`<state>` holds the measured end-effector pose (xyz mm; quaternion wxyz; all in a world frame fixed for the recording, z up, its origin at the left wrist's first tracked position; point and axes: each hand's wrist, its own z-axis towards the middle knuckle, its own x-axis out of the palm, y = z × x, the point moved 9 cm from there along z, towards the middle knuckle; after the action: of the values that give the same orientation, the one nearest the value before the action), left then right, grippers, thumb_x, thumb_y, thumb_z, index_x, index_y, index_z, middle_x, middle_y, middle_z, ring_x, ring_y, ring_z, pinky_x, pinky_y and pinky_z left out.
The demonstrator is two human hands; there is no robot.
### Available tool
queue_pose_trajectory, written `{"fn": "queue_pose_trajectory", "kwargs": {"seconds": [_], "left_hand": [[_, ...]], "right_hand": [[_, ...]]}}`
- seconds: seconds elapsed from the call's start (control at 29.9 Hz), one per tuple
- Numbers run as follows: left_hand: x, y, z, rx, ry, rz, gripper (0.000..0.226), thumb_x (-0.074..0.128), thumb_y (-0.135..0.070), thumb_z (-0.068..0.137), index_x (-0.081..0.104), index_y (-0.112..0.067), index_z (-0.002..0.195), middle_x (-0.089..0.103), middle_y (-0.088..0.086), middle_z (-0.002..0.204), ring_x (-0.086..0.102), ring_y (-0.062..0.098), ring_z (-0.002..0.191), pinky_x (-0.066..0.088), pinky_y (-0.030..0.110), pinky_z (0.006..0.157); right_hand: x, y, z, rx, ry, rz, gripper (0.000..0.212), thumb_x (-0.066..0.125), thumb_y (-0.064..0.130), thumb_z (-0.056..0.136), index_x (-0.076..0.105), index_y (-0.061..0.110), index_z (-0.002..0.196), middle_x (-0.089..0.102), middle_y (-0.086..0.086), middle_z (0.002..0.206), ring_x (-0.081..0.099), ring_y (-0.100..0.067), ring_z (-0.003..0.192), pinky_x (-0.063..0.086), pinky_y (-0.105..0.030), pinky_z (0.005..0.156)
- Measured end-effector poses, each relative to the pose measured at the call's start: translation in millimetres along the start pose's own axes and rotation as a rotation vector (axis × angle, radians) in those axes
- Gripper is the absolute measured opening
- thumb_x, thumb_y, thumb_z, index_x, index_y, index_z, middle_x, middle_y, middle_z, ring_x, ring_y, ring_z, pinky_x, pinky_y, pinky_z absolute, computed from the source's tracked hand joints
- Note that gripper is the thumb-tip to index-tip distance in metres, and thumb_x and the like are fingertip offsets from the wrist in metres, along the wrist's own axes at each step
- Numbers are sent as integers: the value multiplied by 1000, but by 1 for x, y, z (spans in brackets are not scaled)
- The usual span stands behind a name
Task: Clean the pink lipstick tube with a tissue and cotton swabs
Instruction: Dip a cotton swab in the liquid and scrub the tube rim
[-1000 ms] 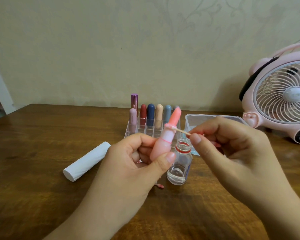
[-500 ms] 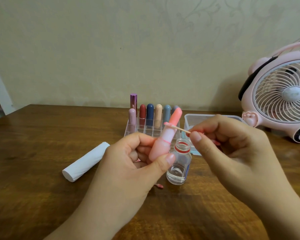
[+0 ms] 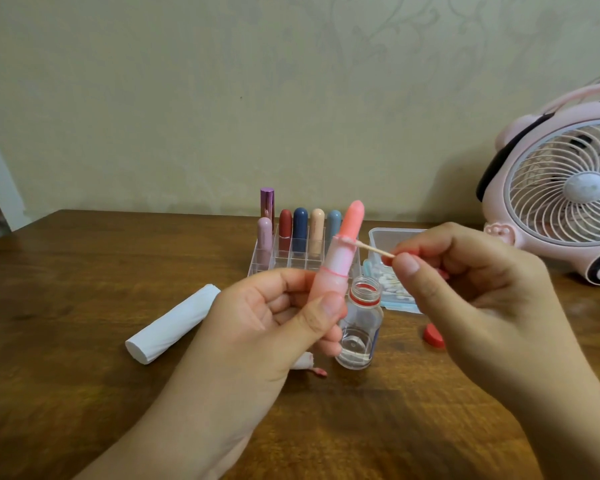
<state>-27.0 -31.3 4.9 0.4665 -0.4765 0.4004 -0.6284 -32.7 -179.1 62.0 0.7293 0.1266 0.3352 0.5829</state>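
My left hand (image 3: 257,327) grips the open pink lipstick tube (image 3: 336,268) by its lower half, tilted slightly right, with the coral stick extended at the top. My right hand (image 3: 471,296) pinches a wooden cotton swab (image 3: 371,248) whose cotton tip touches the tube's upper rim from the right. A rolled white tissue (image 3: 174,329) lies on the table to the left. A used swab (image 3: 317,372) with a pink tip and a bit of crumpled tissue lie under my left hand.
An uncapped small glass bottle (image 3: 359,327) with clear liquid stands just behind the tube; its red cap (image 3: 433,336) lies to the right. A clear organizer (image 3: 291,258) holds several lipsticks. A plastic swab box (image 3: 392,268) and a pink fan (image 3: 565,202) stand at the right.
The lipstick tube has been raised and turned a little more upright. The swab tip stays on the tube's rim, shifting slightly along it.
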Motion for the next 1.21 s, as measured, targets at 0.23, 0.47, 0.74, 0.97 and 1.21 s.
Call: {"fn": "queue_pose_trajectory", "kwargs": {"seconds": [0.23, 0.47, 0.74, 0.97, 1.21], "left_hand": [[2, -1, -1, -1, 35, 3, 29, 73, -37, 55, 76, -23, 80, 72, 3, 66, 62, 9, 55, 52, 20, 56], [5, 0, -2, -13, 67, 18, 25, 78, -36, 61, 76, -19, 80, 71, 3, 65, 62, 10, 55, 52, 21, 57], [4, 3, -1, -9, 74, 18, 30, 69, -37, 57, 76, -18, 80, 71, 4, 66, 63, 10, 55, 52, 22, 56], [4, 4, -1, -21, 81, 6, 34, 68, -40, 57, 76, -18, 81, 70, 3, 65, 62, 10, 56, 51, 22, 56], [5, 5, -2, -47, 95, -18, 30, 70, -41, 66, 76, -15, 79, 69, 4, 65, 63, 11, 56, 52, 22, 55]], "right_hand": [[6, -1, 0, 13, 48, 19, 10, 59, 32, 79, 64, 25, 74, 55, 15, 57, 47, -1, 46, 36, -9, 45], [4, -2, 0, 9, 36, 22, 8, 59, 31, 80, 64, 25, 76, 57, 12, 57, 49, 0, 47, 36, -8, 45], [1, 1, 0, -5, 9, 3, 8, 59, 30, 81, 64, 26, 77, 57, 15, 58, 49, -1, 47, 36, -8, 45], [9, -1, -1, 5, 85, 26, 10, 60, 29, 79, 63, 21, 74, 56, -2, 58, 42, -3, 48, 36, -13, 47], [5, -2, -1, 2, 62, 23, 10, 59, 30, 80, 64, 22, 76, 57, 1, 59, 44, -1, 46, 36, -10, 46]]}}
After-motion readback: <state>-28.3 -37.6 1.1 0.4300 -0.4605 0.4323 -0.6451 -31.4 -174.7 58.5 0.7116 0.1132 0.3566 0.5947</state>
